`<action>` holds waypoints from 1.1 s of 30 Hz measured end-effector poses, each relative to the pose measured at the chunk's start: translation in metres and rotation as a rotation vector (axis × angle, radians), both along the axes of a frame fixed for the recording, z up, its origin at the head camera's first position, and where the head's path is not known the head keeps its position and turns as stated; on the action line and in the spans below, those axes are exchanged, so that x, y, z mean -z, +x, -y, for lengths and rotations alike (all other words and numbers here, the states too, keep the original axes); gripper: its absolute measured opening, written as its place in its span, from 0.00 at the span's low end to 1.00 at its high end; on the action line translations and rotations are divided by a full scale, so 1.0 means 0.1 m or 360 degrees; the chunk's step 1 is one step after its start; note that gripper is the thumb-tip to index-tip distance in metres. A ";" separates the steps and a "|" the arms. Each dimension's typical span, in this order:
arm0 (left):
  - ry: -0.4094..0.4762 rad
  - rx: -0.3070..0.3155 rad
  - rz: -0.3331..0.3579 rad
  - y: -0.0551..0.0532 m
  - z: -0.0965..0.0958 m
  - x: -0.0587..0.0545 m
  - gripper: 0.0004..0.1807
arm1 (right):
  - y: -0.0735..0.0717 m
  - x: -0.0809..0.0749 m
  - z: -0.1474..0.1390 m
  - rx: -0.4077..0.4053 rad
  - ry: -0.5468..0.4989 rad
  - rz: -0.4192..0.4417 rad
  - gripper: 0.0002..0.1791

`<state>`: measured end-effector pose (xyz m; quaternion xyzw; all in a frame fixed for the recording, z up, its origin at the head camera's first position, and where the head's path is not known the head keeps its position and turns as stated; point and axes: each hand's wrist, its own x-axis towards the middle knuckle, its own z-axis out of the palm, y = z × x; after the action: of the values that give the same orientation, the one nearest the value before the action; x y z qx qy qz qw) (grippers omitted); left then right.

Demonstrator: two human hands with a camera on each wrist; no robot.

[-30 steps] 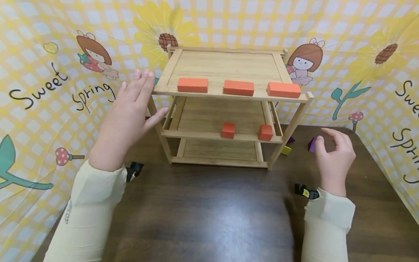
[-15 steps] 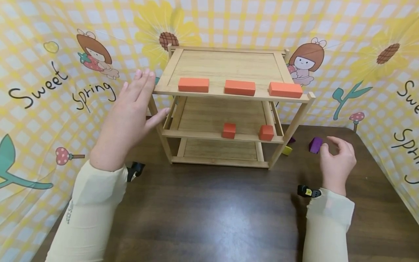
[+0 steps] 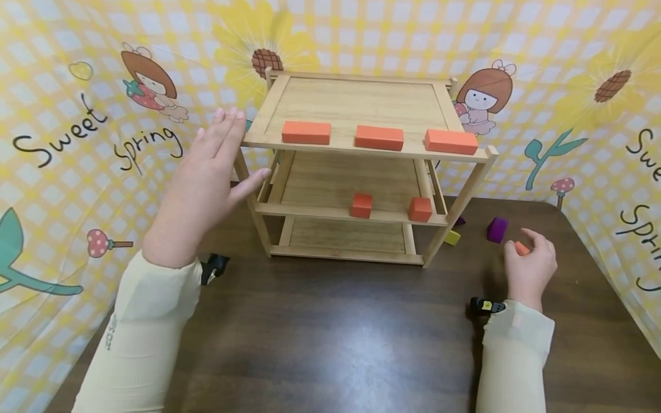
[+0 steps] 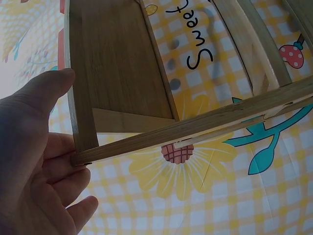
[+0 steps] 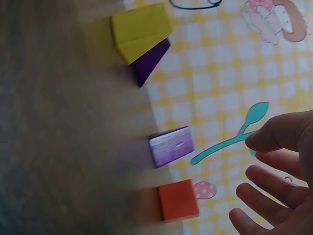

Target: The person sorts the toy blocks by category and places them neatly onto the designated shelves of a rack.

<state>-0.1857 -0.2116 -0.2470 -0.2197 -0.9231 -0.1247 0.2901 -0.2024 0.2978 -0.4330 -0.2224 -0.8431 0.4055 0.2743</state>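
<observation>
My left hand (image 3: 193,183) touches the front left corner of a light wooden shelf rack (image 3: 361,103). Its fingers lie straight along the side and the thumb sticks out in front; in the left wrist view the thumb tip is at the front edge. My right hand (image 3: 532,267) is low at the right, thumb and fingers spread apart. An orange block (image 3: 522,248) shows in the gap between them. From the right wrist, that block (image 5: 178,200) sits away from the fingertips, beside a purple block (image 5: 171,147).
Three long orange blocks (image 3: 379,137) line the top shelf's front. Two small red-orange blocks (image 3: 362,205) sit on the middle shelf. A yellow block (image 3: 452,238) and a dark purple piece (image 5: 151,63) lie by the rack's right leg. Checked cloth (image 3: 568,103) surrounds the dark table (image 3: 320,344).
The right hand has moved down and nearer to me, uncovering the purple block and then the orange block between thumb and fingers. The left hand stays at the rack's corner.
</observation>
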 end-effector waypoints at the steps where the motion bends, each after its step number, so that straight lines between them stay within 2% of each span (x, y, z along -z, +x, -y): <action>1: -0.0003 -0.0002 0.0000 0.00 0.00 0.00 0.44 | -0.01 0.02 -0.01 0.0008 -0.0009 0.0019 0.26; 10: 0.0002 0.0000 -0.0005 0.00 0.00 0.01 0.45 | -0.02 0.13 -0.06 0.0053 -0.0058 0.0080 0.29; 16: 0.0001 0.0000 -0.0009 -0.01 0.00 0.02 0.45 | -0.02 0.19 -0.14 0.0047 -0.0184 0.0267 0.36; 23: -0.0016 -0.0012 -0.0009 -0.01 -0.01 0.01 0.45 | -0.06 0.23 -0.22 0.0036 -0.0258 0.0384 0.37; 27: -0.0021 -0.0012 -0.0011 -0.01 -0.02 0.00 0.45 | -0.08 0.25 -0.25 0.0031 -0.0290 0.0415 0.37; 33: -0.0026 -0.0026 -0.0011 -0.01 -0.02 0.01 0.45 | -0.08 0.25 -0.24 0.0035 -0.0249 0.0404 0.34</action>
<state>-0.1864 -0.2098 -0.2476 -0.2150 -0.9248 -0.1140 0.2924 -0.2106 0.3217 -0.4577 -0.3018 -0.8344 0.4355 0.1516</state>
